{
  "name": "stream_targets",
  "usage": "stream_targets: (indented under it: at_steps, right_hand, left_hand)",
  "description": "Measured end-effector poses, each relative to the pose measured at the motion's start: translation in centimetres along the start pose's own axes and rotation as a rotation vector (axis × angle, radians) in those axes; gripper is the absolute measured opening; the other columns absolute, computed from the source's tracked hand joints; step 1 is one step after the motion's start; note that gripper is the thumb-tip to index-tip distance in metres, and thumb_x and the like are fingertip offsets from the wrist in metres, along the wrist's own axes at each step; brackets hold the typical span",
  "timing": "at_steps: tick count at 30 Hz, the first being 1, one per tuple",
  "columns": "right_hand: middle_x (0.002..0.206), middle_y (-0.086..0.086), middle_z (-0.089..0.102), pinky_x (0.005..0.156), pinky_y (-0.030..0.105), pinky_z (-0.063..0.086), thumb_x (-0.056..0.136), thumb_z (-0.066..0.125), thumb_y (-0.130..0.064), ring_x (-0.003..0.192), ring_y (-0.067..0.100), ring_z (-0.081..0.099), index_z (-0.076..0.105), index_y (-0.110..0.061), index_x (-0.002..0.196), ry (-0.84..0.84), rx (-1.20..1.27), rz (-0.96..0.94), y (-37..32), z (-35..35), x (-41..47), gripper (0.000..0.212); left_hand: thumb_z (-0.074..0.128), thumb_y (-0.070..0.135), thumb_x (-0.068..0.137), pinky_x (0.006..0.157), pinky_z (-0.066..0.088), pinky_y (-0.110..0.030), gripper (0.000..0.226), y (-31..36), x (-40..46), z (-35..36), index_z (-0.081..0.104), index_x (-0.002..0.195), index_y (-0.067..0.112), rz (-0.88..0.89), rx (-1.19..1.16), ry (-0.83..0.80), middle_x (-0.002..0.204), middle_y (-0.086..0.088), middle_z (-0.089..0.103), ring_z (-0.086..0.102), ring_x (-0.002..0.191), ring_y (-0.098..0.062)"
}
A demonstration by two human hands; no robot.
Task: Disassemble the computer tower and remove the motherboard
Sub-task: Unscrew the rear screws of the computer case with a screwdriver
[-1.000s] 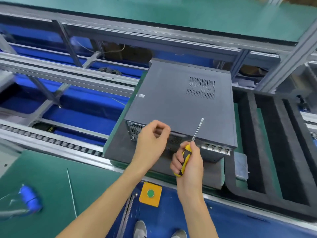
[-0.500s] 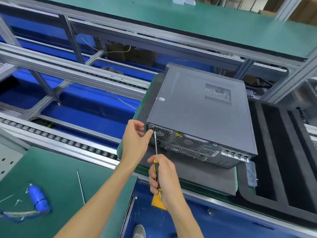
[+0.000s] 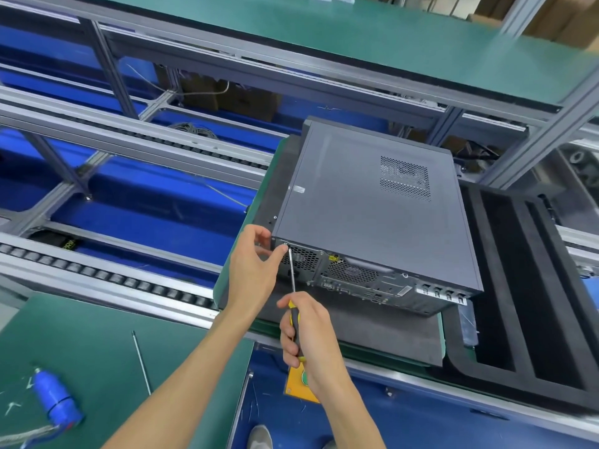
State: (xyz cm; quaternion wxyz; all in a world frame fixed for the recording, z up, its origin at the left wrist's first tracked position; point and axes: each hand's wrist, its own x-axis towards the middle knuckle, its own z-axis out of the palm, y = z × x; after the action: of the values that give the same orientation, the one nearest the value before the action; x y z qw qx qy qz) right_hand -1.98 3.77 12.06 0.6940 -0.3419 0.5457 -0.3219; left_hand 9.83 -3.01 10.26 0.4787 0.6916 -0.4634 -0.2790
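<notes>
A grey computer tower [image 3: 366, 215] lies on its side on a dark foam pad [image 3: 372, 332], its rear panel with vents and ports facing me. My right hand [image 3: 304, 332] grips a yellow-and-black screwdriver [image 3: 293, 286]; the shaft points up and its tip sits on a screw at the rear panel's upper left corner. My left hand [image 3: 256, 267] is at that same corner, thumb and fingertips close around the screwdriver tip and touching the case edge. The side cover is on, so the motherboard is hidden.
A black foam tray with long slots [image 3: 531, 286] lies right of the tower. A green mat [image 3: 97, 358] at lower left carries a blue bottle [image 3: 56, 396] and a thin metal rod [image 3: 141, 362]. Roller conveyor rails [image 3: 97, 277] run at left. A yellow button box [image 3: 298, 387] sits below my right hand.
My right hand swung the screwdriver from the middle of the rear panel to the left corner screw. My left hand shifted left to that corner. The view moved closer.
</notes>
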Motion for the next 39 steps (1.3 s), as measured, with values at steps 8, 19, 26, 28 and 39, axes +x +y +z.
stream_targets:
  at_steps: [8,19,26,28,39]
  right_hand:
    - [0.058,0.0,0.041,0.037,0.021,0.025,0.098,0.04,-0.019,0.043,0.013,0.031,0.059,-0.01,0.096,0.012,0.029,-0.018,-0.3,-0.7,-0.1,0.021]
    - [0.056,-0.002,0.039,0.038,0.022,0.03,0.106,0.042,-0.035,0.043,0.013,0.035,0.05,-0.015,0.085,0.188,0.183,-0.084,-1.6,-5.3,-0.7,0.031]
    - [0.061,0.0,0.039,0.051,0.033,0.027,0.096,0.035,-0.032,0.054,0.015,0.032,0.055,-0.019,0.078,0.383,-0.074,-0.264,-0.8,-10.3,-1.3,0.031]
    - [0.062,-0.003,0.041,0.056,0.036,0.027,0.091,0.034,-0.034,0.059,0.014,0.033,0.055,-0.022,0.076,0.448,-0.171,-0.325,-0.2,-11.7,-1.7,0.029]
    - [0.084,0.001,0.056,0.061,0.028,0.047,0.106,0.042,-0.026,0.071,0.018,0.055,0.065,-0.03,0.113,0.799,-0.02,-0.295,0.1,-21.8,-2.4,0.025]
  left_hand:
    - [0.068,0.009,0.082,0.079,0.034,-0.017,0.036,1.8,-0.5,0.5,0.05,0.11,0.024,0.135,0.156,0.074,0.108,0.008,0.046,0.044,0.096,-0.006]
    - [0.064,0.022,0.088,0.098,0.023,-0.021,0.025,5.5,-2.2,5.2,0.057,0.112,0.027,0.495,0.383,-0.237,0.116,0.012,0.05,0.042,0.114,-0.008]
    - [0.057,0.024,0.094,0.074,0.043,-0.024,0.011,7.1,-4.3,8.6,0.051,0.09,0.032,0.45,0.113,-0.228,0.088,0.02,0.051,0.051,0.087,-0.006]
    - [0.057,0.023,0.095,0.069,0.046,-0.023,0.011,7.5,-5.0,9.4,0.052,0.091,0.031,0.434,0.047,-0.275,0.086,0.017,0.053,0.054,0.082,-0.008]
    - [0.057,0.016,0.092,0.069,0.052,-0.035,0.016,9.0,-9.9,16.5,0.059,0.089,0.032,0.272,0.094,-0.664,0.077,0.014,0.061,0.057,0.071,-0.009]
